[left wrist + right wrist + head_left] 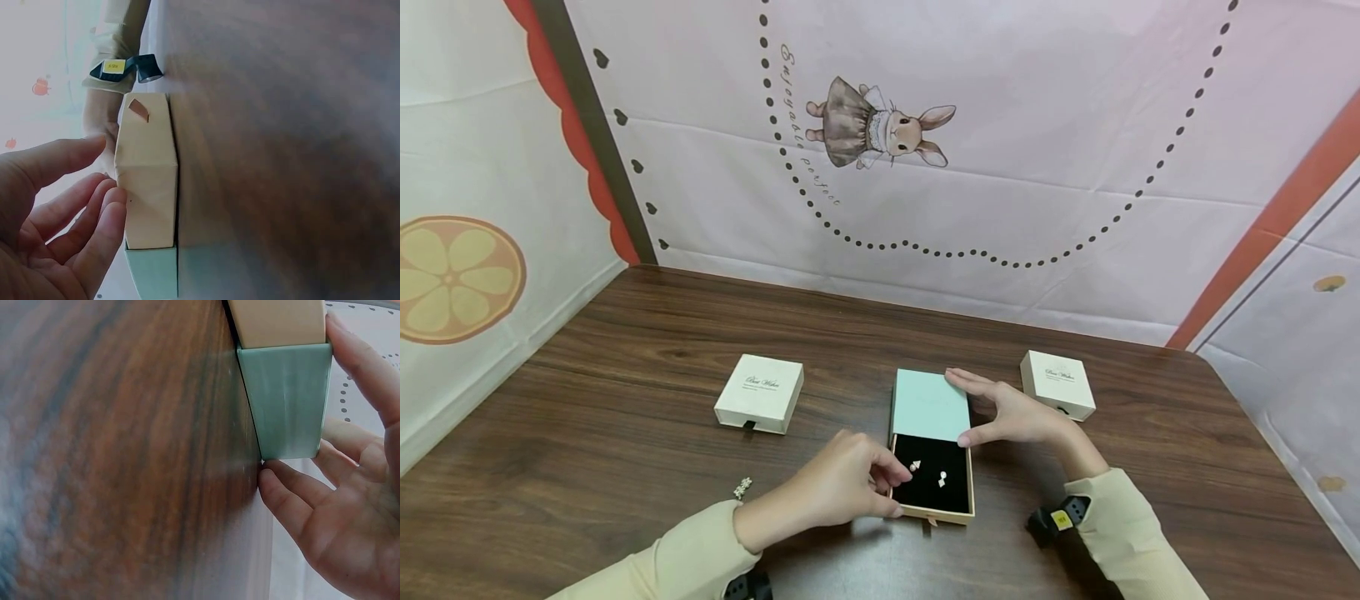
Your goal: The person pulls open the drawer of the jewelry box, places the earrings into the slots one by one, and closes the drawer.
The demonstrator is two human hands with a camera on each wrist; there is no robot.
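A mint-green jewelry box lies on the table, its cream drawer pulled out toward me. Two small earrings sit on the drawer's black lining: a left earring and a right earring. My right hand holds the green sleeve from the right, fingers at its far end and thumb by its front edge. Over the drawer's left side is my left hand, thumb and fingers apart in the left wrist view. Its index fingertip reaches close to the left earring; nothing shows between its fingers.
Two white lettered boxes stand farther back, a left box and a right box behind my right hand. A small sparkling ornament lies on the wooden table by my left forearm. A printed cloth hangs behind the table.
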